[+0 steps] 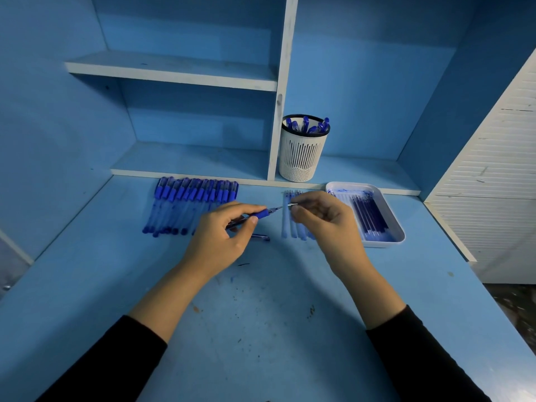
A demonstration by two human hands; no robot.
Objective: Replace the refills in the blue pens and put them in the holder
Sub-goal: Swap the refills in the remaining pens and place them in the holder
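Watching remotely: left hand (pixel 223 227) is gripping a clear plastic pen with blue rubber grip (pixel 256 214) above the blue desk (pixel 261 314). Right hand (pixel 322 219) is pinching its thin tip (pixel 282 207). I'm fearing the pinch slipping and ink smearing.

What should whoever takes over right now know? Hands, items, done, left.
Left hand grips a clear pen with a blue grip; right hand pinches the thin piece at its tip, going in or out I cannot tell.
Row of capped blue pens lies back left; loose refills lie under the right hand; more in the white plastic tray.
Done: several pens stand in the white slotted holder.
Left: this pen, then the row.
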